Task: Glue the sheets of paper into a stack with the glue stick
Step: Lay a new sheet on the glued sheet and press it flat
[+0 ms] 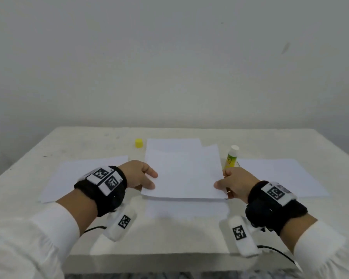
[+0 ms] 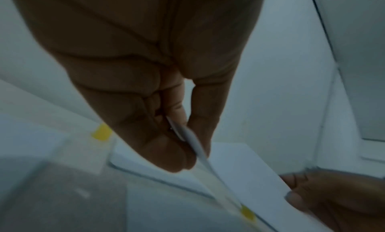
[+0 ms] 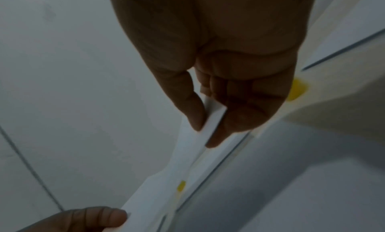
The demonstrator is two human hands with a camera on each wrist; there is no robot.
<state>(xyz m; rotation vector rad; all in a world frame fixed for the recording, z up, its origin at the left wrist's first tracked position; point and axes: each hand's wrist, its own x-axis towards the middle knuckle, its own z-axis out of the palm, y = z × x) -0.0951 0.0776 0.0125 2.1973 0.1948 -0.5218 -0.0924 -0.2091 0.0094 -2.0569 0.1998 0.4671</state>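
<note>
Both hands hold one white sheet [image 1: 183,174] just above the table, over another white sheet [image 1: 173,144] that lies in the middle. My left hand [image 1: 147,180] pinches its left edge [image 2: 193,141] between thumb and fingers. My right hand [image 1: 224,183] pinches the right edge [image 3: 214,118] the same way. The uncapped glue stick [image 1: 231,157], white tip and yellow-green label, stands just beyond my right hand. Its yellow cap [image 1: 138,143] sits at the back, left of the sheets.
One loose white sheet [image 1: 69,176] lies flat to the left, another [image 1: 280,176] to the right. The white table [image 1: 48,143] backs onto a plain wall; its front edge runs just below my wrists.
</note>
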